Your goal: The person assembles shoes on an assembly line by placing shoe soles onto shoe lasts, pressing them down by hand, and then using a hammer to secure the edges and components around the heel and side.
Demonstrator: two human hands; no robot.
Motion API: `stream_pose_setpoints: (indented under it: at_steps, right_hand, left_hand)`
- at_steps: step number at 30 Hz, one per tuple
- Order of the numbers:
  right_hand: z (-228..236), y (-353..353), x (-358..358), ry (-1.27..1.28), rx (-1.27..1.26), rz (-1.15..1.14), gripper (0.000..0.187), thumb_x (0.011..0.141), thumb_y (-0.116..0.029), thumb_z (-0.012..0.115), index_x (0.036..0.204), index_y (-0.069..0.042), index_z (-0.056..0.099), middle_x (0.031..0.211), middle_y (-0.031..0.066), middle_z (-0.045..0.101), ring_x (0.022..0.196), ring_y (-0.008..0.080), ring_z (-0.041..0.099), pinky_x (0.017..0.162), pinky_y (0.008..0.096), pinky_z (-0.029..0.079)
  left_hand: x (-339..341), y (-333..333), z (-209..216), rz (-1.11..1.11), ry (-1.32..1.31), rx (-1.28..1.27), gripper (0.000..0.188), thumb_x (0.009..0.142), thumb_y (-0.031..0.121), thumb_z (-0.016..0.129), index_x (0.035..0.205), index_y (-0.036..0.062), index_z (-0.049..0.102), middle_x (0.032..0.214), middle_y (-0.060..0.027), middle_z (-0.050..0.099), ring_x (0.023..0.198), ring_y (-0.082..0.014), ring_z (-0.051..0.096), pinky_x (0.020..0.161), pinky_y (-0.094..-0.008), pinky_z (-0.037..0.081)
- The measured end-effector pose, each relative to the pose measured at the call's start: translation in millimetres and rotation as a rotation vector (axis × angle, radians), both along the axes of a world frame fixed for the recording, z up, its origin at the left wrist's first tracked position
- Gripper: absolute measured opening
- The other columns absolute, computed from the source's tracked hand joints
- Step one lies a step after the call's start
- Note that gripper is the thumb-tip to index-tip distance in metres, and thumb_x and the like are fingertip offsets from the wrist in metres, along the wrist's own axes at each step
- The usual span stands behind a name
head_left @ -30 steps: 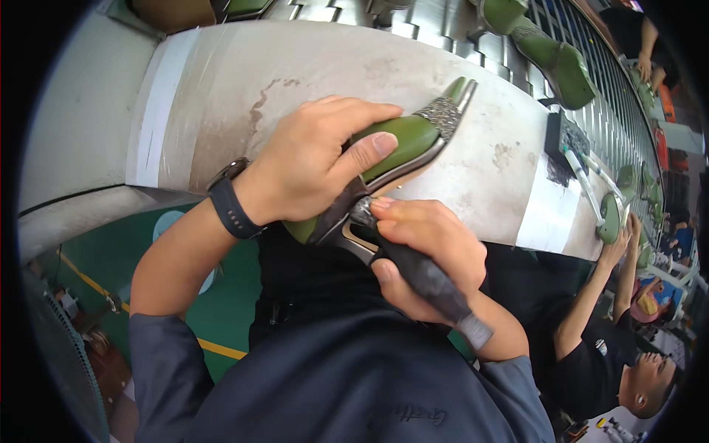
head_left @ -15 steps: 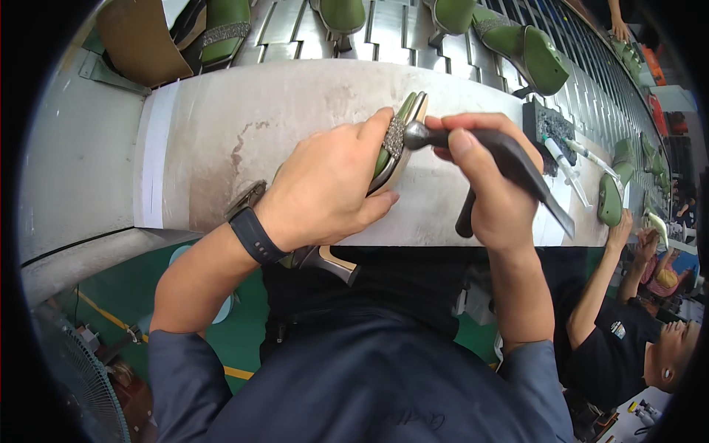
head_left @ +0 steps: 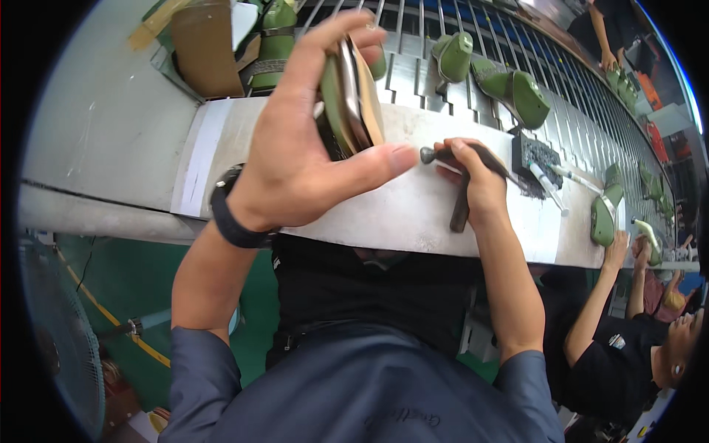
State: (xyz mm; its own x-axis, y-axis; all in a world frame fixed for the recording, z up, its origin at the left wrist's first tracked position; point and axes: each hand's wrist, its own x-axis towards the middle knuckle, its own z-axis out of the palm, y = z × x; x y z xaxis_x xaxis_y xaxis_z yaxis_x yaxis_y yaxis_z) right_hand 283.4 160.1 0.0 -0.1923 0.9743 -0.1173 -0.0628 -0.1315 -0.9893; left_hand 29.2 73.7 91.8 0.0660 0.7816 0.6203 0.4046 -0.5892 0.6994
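My left hand [head_left: 288, 166] is raised over the left part of the worktable [head_left: 413, 229], its fingers curled behind a sandal on a green shoe last [head_left: 347, 100]. The sandal is tipped on edge, its pale sole toward the right, and its outline is slightly blurred. My left thumb sticks out toward the hammer. In my right hand [head_left: 486, 184] is a hammer [head_left: 459, 207], its small round face turned left and its handle pointing down. The hammer is apart from the sandal, just above the tabletop.
Several green lasts with sandals [head_left: 521, 96] stand on the slatted metal conveyor [head_left: 413, 81] beyond the table. A black box [head_left: 533, 155] with syringes [head_left: 548, 188] sits at right. A cardboard piece [head_left: 209, 52] is at far left. A co-worker [head_left: 613, 347] works at right.
My left hand has lifted the sandal up and to the left, away from the hammer. My right hand has lowered a little and turned with the hammer. The whole view has shifted.
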Motion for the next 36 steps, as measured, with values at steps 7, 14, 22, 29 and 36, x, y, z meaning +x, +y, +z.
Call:
stream_pose_setpoints:
  at_steps: [7, 14, 22, 29, 36]
  right_hand:
    - [105.9, -84.8, -9.4, 0.283, 0.802, 0.093, 0.031, 0.095, -0.019, 0.072, 0.114, 0.005, 0.067, 0.121, 0.0272, 0.071, 0.115, 0.0341, 0.07, 0.108, 0.0439, 0.051]
    - [148.3, -88.9, 2.3, -0.141, 0.647, 0.333, 0.052, 0.093, -0.044, 0.076, 0.108, 0.003, 0.06, 0.109, 0.0285, 0.072, 0.109, 0.0387, 0.072, 0.102, 0.0489, 0.055]
    - [173.9, -75.5, -5.2, -0.282, 0.588, 0.328, 0.054, 0.088, -0.049, 0.08, 0.1, 0.002, 0.063, 0.1, 0.0252, 0.075, 0.098, 0.0316, 0.074, 0.093, 0.0412, 0.059]
    - [127.9, -93.0, 0.1, -0.044, 0.572, 0.781, 0.037, 0.09, -0.019, 0.081, 0.112, 0.006, 0.065, 0.11, 0.0231, 0.075, 0.105, 0.0297, 0.074, 0.094, 0.0416, 0.059]
    - [-15.1, -152.1, -4.5, 0.27, -0.282, 0.06, 0.028, 0.1, -0.01, 0.063, 0.12, 0.008, 0.062, 0.121, 0.0231, 0.072, 0.116, 0.0259, 0.07, 0.103, 0.035, 0.054]
  left_hand:
    - [36.1, -8.8, -0.5, -0.002, -0.024, 0.006, 0.079, 0.075, 0.01, 0.08, 0.145, 0.0031, 0.042, 0.131, -0.0145, 0.061, 0.113, -0.0192, 0.059, 0.1, -0.0333, 0.047]
    - [50.0, -13.1, -8.0, -0.023, 0.014, 0.006, 0.078, 0.07, 0.008, 0.079, 0.141, 0.0046, 0.046, 0.125, -0.0139, 0.065, 0.099, -0.0254, 0.067, 0.089, -0.036, 0.054]
    - [55.3, -21.1, -26.0, -0.034, 0.074, 0.293, 0.071, 0.071, 0.004, 0.073, 0.137, -0.0042, 0.047, 0.122, -0.0201, 0.063, 0.102, -0.0401, 0.066, 0.089, -0.0458, 0.055]
    - [52.6, -62.8, -84.4, 0.141, 0.077, 0.625, 0.067, 0.092, 0.04, 0.079, 0.138, 0.0016, 0.05, 0.13, -0.0235, 0.064, 0.116, -0.0374, 0.068, 0.106, -0.0607, 0.047]
    - [29.6, -81.8, -185.3, 0.436, 0.262, 0.371, 0.082, 0.089, 0.049, 0.08, 0.148, 0.0081, 0.039, 0.15, -0.0255, 0.05, 0.137, -0.0423, 0.055, 0.122, -0.0656, 0.026]
